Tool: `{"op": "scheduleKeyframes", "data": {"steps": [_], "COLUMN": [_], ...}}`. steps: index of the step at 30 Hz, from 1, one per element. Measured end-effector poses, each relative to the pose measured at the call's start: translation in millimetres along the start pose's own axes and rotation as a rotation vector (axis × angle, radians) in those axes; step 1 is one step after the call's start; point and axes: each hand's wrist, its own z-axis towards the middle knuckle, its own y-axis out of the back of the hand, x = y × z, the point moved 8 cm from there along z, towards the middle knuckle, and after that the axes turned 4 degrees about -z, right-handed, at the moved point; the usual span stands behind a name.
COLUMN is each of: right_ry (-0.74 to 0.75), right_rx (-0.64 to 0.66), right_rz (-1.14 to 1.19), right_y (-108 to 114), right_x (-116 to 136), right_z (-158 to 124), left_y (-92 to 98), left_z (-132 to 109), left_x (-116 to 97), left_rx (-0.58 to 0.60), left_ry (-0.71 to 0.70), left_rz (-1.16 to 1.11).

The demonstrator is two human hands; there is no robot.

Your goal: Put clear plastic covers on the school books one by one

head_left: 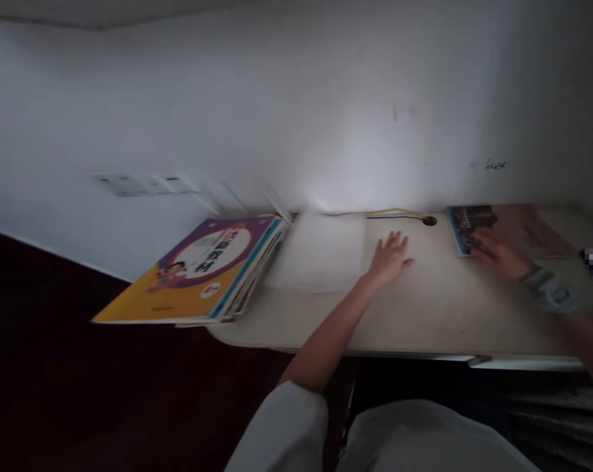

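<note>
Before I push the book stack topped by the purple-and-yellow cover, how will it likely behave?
The book stack will probably feel heavy, since several books are piled together. Their edges look uneven, so they may slide apart. It juts past the edge of the desk, so it might tip.

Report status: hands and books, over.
Left hand: spread, palm down at desk. Right hand: at brownish book, grip unclear. Book stack: overhanging desk's left end.
</note>
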Motion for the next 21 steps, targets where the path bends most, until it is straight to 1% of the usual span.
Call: {"op": "scheduleKeyframes", "data": {"steps": [1, 2, 3, 4, 5, 6, 8, 11, 13, 15, 17, 19, 21], "right_ry": [0.154, 0.248, 0.299, 0.332, 0.351, 0.363, 0.385, 0.416, 0.421, 0.418, 0.413, 0.397, 0.362], "right_rx": [0.074, 0.123, 0.168, 0.217, 0.262, 0.304, 0.372, 0.427, 0.429, 0.417, 0.41, 0.403, 0.386], "right_rz": [0.025, 0.037, 0.046, 0.056, 0.066, 0.076, 0.101, 0.131, 0.142, 0.154, 0.166, 0.186, 0.236], "right_y": [-11.1, -20.8, -30.3, -40.0, -49.2, -57.8, -72.2, -85.6, -88.9, -89.3, -89.4, -89.7, -89.6], "right_x": [32.7, 59.9, 82.9, 103.5, 121.8, 138.5, 167.9, 202.2, 217.5, 227.4, 232.9, 234.8, 234.1], "right_z": [-8.5, -16.9, -23.3, -27.2, -27.8, -25.6, -14.7, 6.8, 18.0, 24.8, 27.9, 30.1, 33.1], "left_y": [1.4, 1.6, -0.5, -3.7, -8.0, -12.9, -21.0, -27.4, -28.1, -25.4, -20.4, -15.7, -10.3], "left_z": [-18.2, -36.7, -54.7, -70.5, -83.7, -94.2, -109.4, -125.7, -133.8, -138.6, -140.9, -142.1, -143.1], "left_x": [32.7, 64.0, 91.1, 111.3, 125.0, 132.3, 131.8, 114.6, 102.1, 92.0, 88.2, 91.0, 95.9], "left_rx": [0.027, 0.053, 0.089, 0.122, 0.155, 0.184, 0.21, 0.214, 0.209, 0.18, 0.124, 0.055, -0.06], "left_ry": [0.116, 0.234, 0.334, 0.392, 0.418, 0.414, 0.356, 0.28, 0.238, 0.178, 0.141, 0.161, 0.229], "left_rz": [0.01, 0.022, 0.027, 0.026, 0.02, 0.01, -0.012, -0.044, -0.067, -0.094, -0.131, -0.191, -0.284]}}
